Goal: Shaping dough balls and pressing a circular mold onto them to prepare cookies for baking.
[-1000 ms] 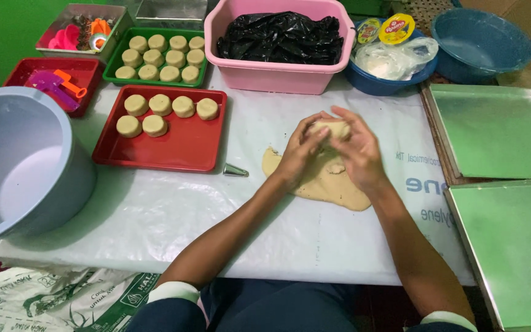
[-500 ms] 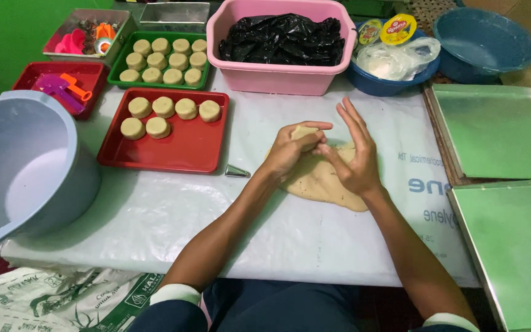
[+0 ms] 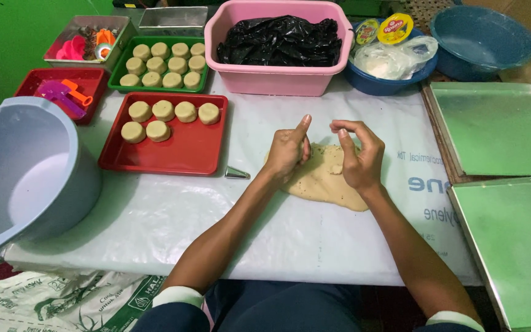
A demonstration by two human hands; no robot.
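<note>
A single head-worn camera looks steeply down and forward from above the seated person's lap, close over the table (image 3: 155,227). Both forearms reach up from the bottom edge, and the table's far rim lies beyond each grip.

Beige speckled dough (image 3: 324,181), red tray (image 3: 179,154), pink tub (image 3: 278,77), grey-blue bowl (image 3: 19,172).

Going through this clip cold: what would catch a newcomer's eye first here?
Probably the two hands over the flattened slab of pale dough at the centre of the white-covered table: the left hand is closed with its thumb up, and the right hand pinches a small piece of dough. Next, the red tray with six dough rounds to the left, and the pink tub behind.
</note>
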